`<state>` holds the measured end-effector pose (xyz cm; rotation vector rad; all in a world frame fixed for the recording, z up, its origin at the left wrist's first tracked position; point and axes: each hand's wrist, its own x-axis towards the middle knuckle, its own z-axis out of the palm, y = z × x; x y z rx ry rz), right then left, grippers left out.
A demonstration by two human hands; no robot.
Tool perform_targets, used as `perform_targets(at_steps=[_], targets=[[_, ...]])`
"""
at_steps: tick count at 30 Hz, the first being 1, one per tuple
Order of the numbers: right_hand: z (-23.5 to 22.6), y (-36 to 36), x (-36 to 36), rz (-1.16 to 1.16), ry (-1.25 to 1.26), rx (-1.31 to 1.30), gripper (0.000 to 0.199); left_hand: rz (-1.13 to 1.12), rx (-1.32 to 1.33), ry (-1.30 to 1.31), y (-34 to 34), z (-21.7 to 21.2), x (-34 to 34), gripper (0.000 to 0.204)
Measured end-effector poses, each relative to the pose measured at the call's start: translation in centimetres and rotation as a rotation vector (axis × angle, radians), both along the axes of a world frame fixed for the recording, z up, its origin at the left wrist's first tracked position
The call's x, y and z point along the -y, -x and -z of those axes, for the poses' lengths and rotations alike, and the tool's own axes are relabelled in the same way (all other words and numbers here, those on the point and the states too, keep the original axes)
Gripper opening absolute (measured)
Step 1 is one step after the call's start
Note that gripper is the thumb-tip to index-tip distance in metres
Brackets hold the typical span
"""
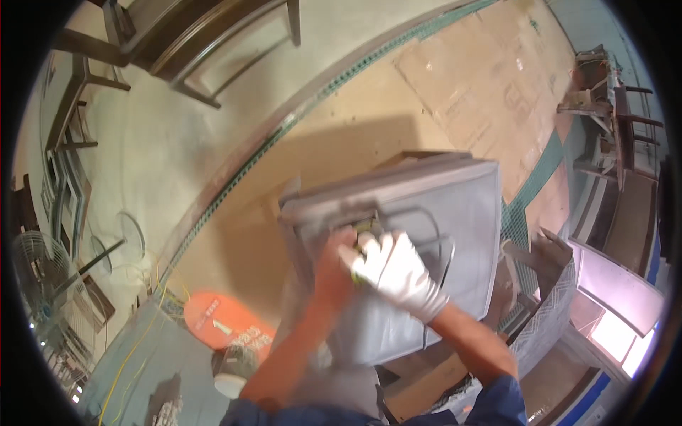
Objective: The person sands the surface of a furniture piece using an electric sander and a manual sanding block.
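A grey, flat-faced piece of furniture point(462, 213) with a raised rim stands tilted before me. Over its upper left part, both my hands are close together around a small dark and yellow-green corded tool point(367, 227). My left hand point(335, 263), bare and smeared by motion, is closed at the tool's left side. My right hand point(394, 273), in a white glove, curls its fingers over the tool from the right. A black cord point(430, 216) loops over the grey face. The tool's exact kind is blurred and partly hidden.
Cardboard sheets point(476, 92) cover the floor beyond. An orange rounded board point(224, 323) and a bucket-like container point(234, 369) are at the lower left, near a yellow cord point(128, 376). Dark wooden furniture point(192, 35) stands far left, above a fan point(42, 263). More furniture parts point(618, 234) line the right.
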<state>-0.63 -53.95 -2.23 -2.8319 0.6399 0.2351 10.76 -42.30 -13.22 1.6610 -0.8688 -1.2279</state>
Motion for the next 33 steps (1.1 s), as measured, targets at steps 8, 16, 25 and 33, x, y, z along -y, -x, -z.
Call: perform_targets(at_steps=[8, 16, 25, 33], targets=[[3.8, 1.0, -1.1, 0.053, -0.039, 0.204, 0.031, -0.013, 0.235, 0.208, 0.5, 0.9, 0.0, 0.047], [4.7, 9.0, -14.0, 0.179, -0.061, 0.171, 0.033, 0.254, 0.288, 0.24, 6.1, 7.5, -14.0, 0.037], [5.3, 14.4, -33.1, 1.157, -0.29, -0.129, 0.059, 1.015, 0.216, 0.124, 9.9, 8.9, -23.1, 0.065], [12.1, 6.4, -21.0, 1.427, -0.323, 0.235, 0.04, 0.677, 0.181, 0.097, 8.1, -1.0, -4.8, 0.028]])
